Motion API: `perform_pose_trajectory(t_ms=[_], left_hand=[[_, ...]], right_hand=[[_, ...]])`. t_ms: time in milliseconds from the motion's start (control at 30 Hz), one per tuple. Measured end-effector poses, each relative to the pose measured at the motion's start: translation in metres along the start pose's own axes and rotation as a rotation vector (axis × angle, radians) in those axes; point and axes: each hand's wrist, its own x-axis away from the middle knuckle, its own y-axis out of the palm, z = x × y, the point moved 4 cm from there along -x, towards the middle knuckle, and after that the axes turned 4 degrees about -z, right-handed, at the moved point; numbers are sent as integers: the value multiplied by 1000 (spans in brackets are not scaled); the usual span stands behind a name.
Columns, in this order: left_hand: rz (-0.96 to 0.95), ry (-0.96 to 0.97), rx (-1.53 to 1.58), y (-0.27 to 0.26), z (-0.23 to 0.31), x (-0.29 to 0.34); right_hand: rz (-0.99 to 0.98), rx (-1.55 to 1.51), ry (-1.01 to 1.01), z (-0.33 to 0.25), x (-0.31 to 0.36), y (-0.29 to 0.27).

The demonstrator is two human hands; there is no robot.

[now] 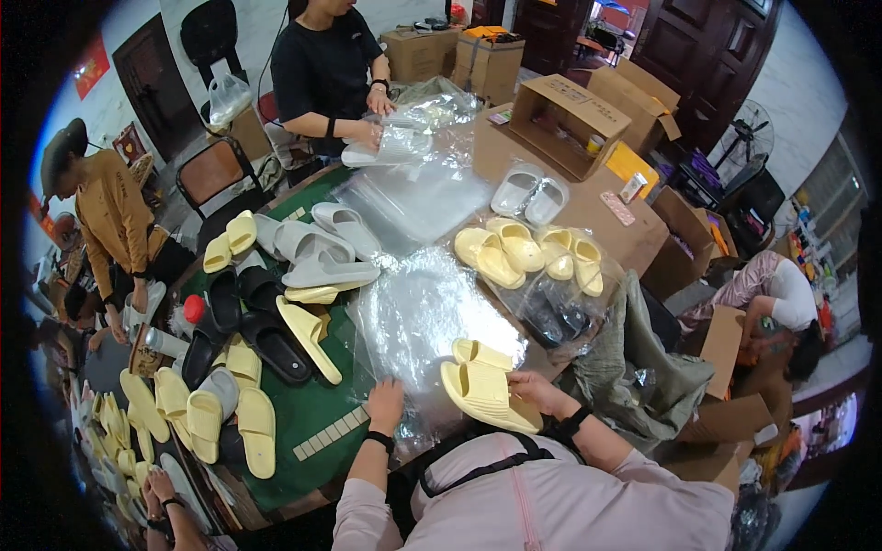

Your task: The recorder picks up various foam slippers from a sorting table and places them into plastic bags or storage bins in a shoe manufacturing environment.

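Observation:
My right hand is closed on the edge of a pair of pale yellow slippers, with ribbed straps, one lying against the other. They are above the near edge of a stack of clear plastic bags. To their left, my left hand lies on the edge of the bags, fingers stretched forward and holding nothing I can see. Bagged yellow slippers lie beyond the stack on the right, with bagged black slippers nearer me. Loose grey slippers and black slippers are heaped on the left.
Across the green-topped table, a person in black handles grey slippers in plastic. More yellow slippers lie at the left edge. An open cardboard box stands at the far right, and a grey-green sack hangs at my right.

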Motion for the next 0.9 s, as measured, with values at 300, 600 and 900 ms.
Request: perform_pose_trajectory(t_ms=[300,600,900], left_hand=[[154,120,578,23,53,-39],[-92,268,704,12,69,-60],[278,441,657,-69,98,-46]], right_hand=[[-427,-124,62,-61,13,49],[-514,172,364,-53,18,43],[-443,284,437,-39,22,10]])
